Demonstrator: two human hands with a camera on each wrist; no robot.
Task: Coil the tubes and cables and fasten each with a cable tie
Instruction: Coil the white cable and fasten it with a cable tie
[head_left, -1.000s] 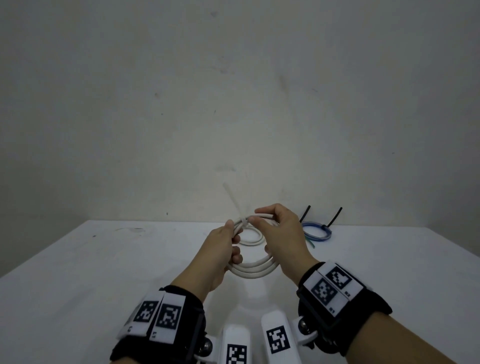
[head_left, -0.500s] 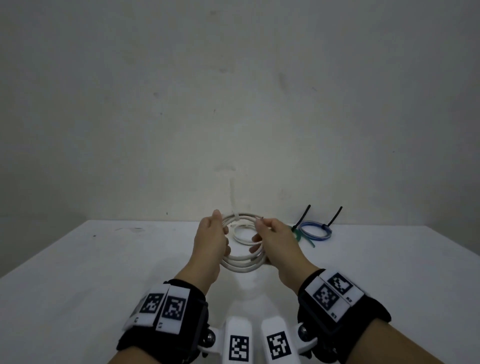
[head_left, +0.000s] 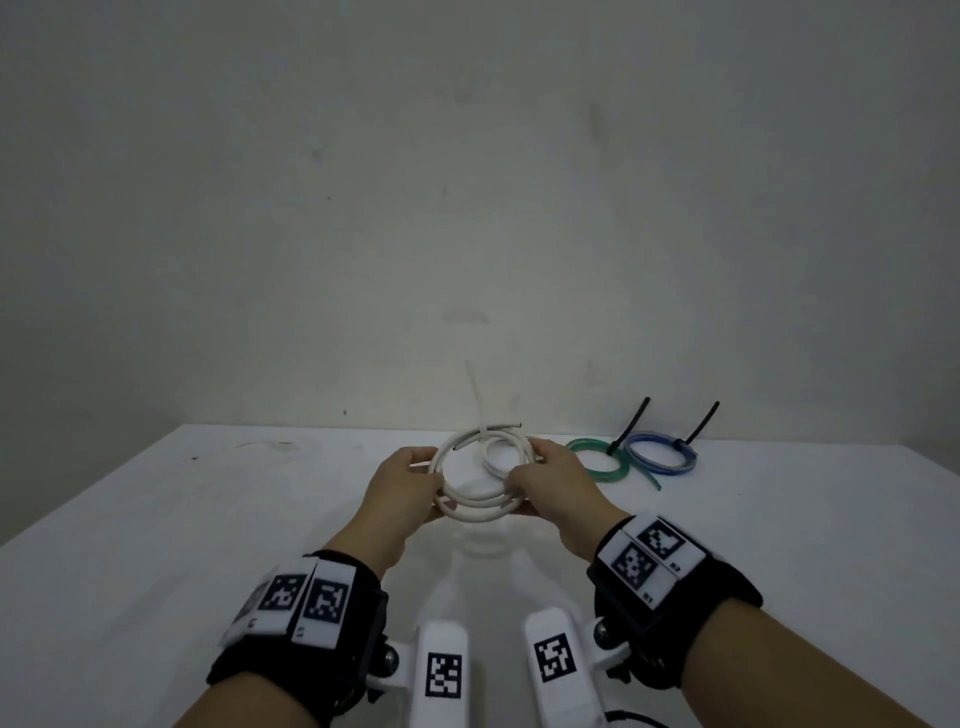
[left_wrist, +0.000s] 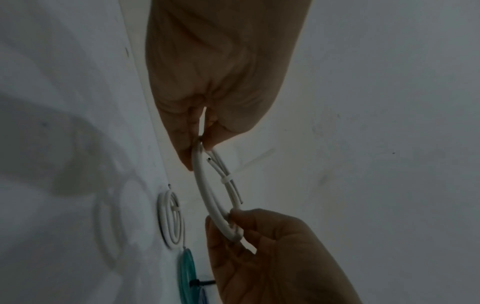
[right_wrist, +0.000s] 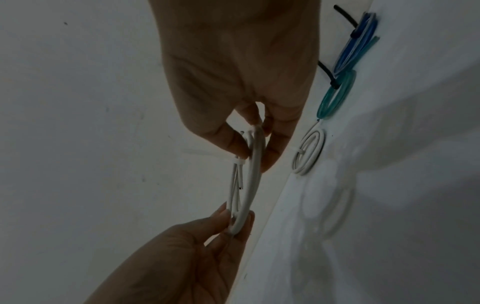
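A white cable coil (head_left: 470, 512) hangs just above the white table (head_left: 156, 545), tilted towards me. My left hand (head_left: 434, 470) pinches its left side and my right hand (head_left: 524, 473) pinches its right side. A white cable tie (head_left: 475, 395) binds the far side of the coil, its tail pointing up. The left wrist view shows the left hand (left_wrist: 201, 144) pinching the coil (left_wrist: 205, 191) above the tie (left_wrist: 225, 181). In the right wrist view the right hand (right_wrist: 255, 139) grips the coil (right_wrist: 253, 174) beside the tie (right_wrist: 240, 162).
A smaller tied white coil (head_left: 501, 457) lies on the table just behind the held one. To its right lie a green tube coil (head_left: 597, 462) and a blue tube coil (head_left: 660, 457), each with a black cable tie sticking up. The wall stands close behind.
My right hand has left the top of the coil by the tie and now holds its right side. Both hands have carried the coil forward and lower, and the green coil now shows.
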